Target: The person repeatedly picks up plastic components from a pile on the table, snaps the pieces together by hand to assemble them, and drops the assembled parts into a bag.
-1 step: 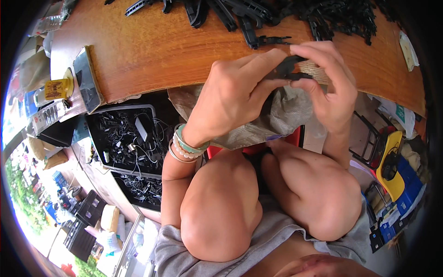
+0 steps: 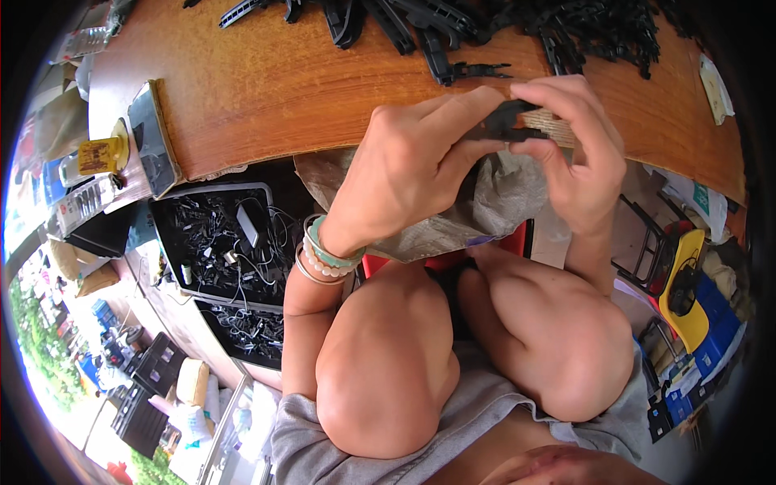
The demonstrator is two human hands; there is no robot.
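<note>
Head view: the left hand [image 2: 416, 153] pinches a black plastic part [image 2: 506, 120] between thumb and fingers, while the right hand [image 2: 584, 137], thumb and forefinger curled apart, grips its other side. It's above the near edge of a wooden table [image 2: 242, 105]; black pieces [image 2: 598, 36] lie heaped beyond.

My left hand [image 2: 416, 149] and right hand [image 2: 584, 141] pinching a black part [image 2: 504, 118], near the front edge of the wooden bench [image 2: 267, 89], black pieces [image 2: 602, 39] heaped along its far side
</note>
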